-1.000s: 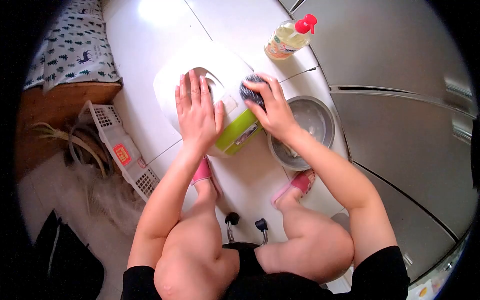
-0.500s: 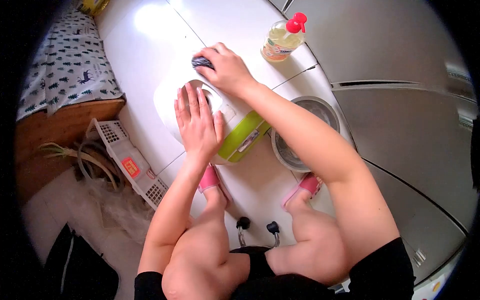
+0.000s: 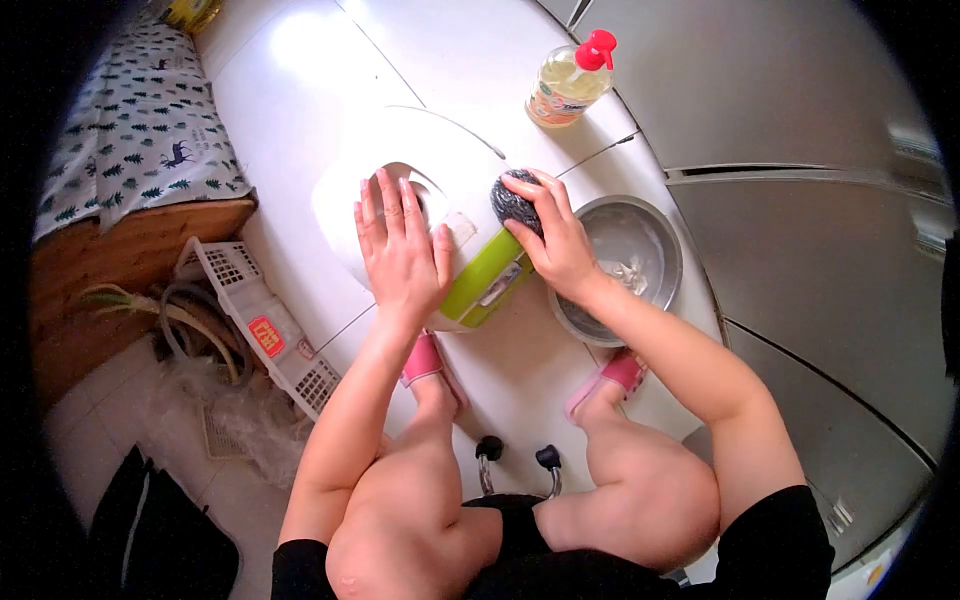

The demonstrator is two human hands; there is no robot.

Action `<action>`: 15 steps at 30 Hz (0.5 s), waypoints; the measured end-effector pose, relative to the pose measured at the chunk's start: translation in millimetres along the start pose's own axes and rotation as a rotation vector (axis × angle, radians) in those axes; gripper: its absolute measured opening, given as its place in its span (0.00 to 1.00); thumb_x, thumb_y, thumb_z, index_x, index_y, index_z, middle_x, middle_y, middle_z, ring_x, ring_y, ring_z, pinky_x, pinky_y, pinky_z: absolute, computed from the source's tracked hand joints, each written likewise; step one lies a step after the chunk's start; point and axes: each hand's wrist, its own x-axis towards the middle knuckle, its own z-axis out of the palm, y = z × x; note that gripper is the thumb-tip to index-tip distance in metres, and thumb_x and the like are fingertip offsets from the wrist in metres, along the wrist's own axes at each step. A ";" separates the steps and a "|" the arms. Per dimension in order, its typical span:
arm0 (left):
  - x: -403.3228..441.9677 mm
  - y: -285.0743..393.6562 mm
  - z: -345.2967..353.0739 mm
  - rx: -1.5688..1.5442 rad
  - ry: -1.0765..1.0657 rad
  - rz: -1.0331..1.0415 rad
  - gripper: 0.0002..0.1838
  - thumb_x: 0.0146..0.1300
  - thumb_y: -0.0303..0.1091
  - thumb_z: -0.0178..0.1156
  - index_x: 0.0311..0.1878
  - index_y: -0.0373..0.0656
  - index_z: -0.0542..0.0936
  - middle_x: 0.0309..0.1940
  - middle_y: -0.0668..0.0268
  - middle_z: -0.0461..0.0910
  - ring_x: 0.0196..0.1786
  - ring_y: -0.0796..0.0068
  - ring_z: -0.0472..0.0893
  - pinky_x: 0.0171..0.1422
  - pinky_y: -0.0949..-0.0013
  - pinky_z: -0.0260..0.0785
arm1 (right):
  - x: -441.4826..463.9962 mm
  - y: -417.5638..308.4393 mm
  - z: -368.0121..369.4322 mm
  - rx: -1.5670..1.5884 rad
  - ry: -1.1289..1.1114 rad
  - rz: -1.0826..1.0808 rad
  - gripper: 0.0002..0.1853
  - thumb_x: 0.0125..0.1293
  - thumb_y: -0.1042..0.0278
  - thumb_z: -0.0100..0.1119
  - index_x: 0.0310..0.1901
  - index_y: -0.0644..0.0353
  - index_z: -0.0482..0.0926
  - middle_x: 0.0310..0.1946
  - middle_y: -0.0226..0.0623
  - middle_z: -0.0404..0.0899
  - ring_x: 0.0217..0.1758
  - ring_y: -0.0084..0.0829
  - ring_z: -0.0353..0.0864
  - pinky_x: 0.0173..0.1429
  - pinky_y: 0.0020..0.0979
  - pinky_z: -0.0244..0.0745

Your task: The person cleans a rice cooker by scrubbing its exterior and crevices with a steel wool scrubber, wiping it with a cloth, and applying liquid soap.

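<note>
- White-and-green appliance (image 3: pixel 465 198): on tiled floor (image 3: pixel 510 385) before you; sideways pressure could make it skid.
- Your left hand (image 3: pixel 405 258): fingers extended, flat on its top; wet plastic, if any, might slip beneath.
- Your right hand (image 3: pixel 557 247): fingers curled round dark scrubber (image 3: pixel 514 203); loose hold could drop it.
- Metal bowl (image 3: pixel 662 238): beneath your right forearm; dipping elbow may tip it.

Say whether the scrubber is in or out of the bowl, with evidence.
Out: the right hand holds the scrubber over the appliance's edge, and the bowl sits apart, beside the appliance.
</note>
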 end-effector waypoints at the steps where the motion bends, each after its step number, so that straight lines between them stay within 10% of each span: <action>1: -0.2 0.3 1.3 0.003 0.004 0.000 0.36 0.72 0.47 0.48 0.72 0.24 0.66 0.79 0.41 0.53 0.82 0.39 0.48 0.84 0.43 0.36 | -2.5 -0.2 1.5 -0.034 0.013 -0.019 0.27 0.68 0.67 0.64 0.67 0.51 0.72 0.63 0.54 0.68 0.66 0.56 0.71 0.71 0.45 0.68; 9: -1.2 -1.2 1.9 -0.094 0.021 -0.031 0.37 0.72 0.46 0.50 0.76 0.29 0.59 0.80 0.43 0.50 0.84 0.43 0.46 0.86 0.46 0.34 | 100.6 -6.5 44.9 -0.020 -0.101 -0.100 0.20 0.68 0.66 0.62 0.61 0.53 0.75 0.58 0.47 0.74 0.59 0.52 0.76 0.65 0.43 0.72; 15: -9.2 -12.3 2.3 -0.580 0.325 -0.159 0.41 0.62 0.27 0.59 0.77 0.31 0.54 0.77 0.41 0.54 0.80 0.40 0.53 0.84 0.42 0.39 | 153.8 -43.2 117.0 -0.201 -0.269 -0.235 0.17 0.64 0.61 0.61 0.55 0.51 0.80 0.54 0.41 0.79 0.58 0.47 0.78 0.62 0.42 0.76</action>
